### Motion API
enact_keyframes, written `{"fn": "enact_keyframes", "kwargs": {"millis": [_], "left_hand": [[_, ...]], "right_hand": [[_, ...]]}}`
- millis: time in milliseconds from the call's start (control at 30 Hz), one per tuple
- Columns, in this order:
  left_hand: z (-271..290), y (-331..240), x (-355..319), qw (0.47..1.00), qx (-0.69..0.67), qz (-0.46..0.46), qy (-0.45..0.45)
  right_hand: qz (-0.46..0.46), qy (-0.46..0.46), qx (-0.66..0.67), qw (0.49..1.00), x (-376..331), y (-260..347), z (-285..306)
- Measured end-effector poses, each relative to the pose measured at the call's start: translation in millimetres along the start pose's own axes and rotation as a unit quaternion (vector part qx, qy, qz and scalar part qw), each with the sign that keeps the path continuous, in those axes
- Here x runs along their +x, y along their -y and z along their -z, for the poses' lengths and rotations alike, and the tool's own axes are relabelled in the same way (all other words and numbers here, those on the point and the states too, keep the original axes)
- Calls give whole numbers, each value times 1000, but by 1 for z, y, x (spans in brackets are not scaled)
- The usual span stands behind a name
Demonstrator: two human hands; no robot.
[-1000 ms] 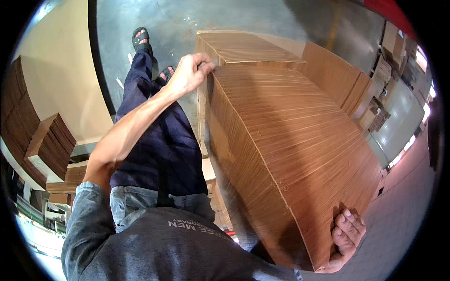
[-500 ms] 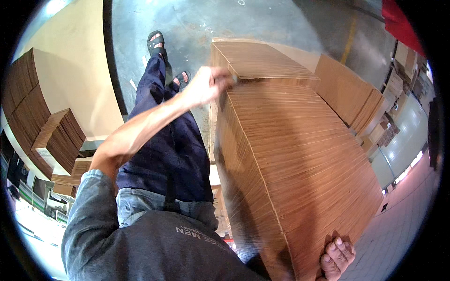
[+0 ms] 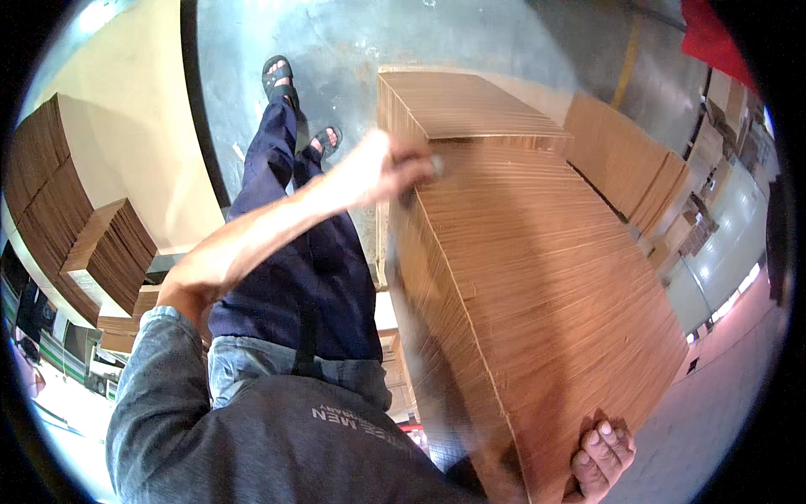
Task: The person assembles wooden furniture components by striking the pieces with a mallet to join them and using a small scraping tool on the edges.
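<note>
A tall stack of thin brown wood-grain panels (image 3: 546,277) stands on my right, its long left edge running toward me. My left hand (image 3: 395,172) is at that edge near the step to the stack's farther part, arm stretched across my legs. Its fingers are pinched together, smeared by motion, with a small pale thing (image 3: 437,165) at their tips that I cannot make out. My right hand (image 3: 604,458) rests on the stack's near right part, fingers curled together. The inside of that hand is hidden.
Another leaning batch of brown panels (image 3: 625,164) is beyond the stack. On the left, more panel stacks (image 3: 105,252) stand by a pale board surface (image 3: 134,134). My sandalled feet (image 3: 279,80) are on the grey floor (image 3: 336,42). Cartons (image 3: 709,160) line the far right.
My left hand has shifted slightly right and nearer to me along the stack's edge, the small pale thing still at its fingertips. My right hand has stayed in place.
</note>
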State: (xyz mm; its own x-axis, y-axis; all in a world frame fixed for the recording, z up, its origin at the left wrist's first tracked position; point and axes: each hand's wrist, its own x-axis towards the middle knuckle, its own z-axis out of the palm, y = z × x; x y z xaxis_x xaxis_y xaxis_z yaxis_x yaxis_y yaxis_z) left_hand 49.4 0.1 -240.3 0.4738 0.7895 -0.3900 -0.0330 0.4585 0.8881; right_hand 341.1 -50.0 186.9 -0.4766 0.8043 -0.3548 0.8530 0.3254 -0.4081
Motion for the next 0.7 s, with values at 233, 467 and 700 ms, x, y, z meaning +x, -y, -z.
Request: {"fn": "enact_keyframes", "kwargs": {"millis": [233, 467, 700], "left_hand": [[-3, 150, 8, 953, 134, 65, -265], [-11, 38, -41, 918, -52, 4, -394], [-52, -155, -112, 950, -82, -86, -290]], "right_hand": [[-141, 15, 106, 984, -13, -3, 3], [65, -103, -13, 992, 84, 32, -59], [-36, -216, -30, 975, 95, 71, -71]]}}
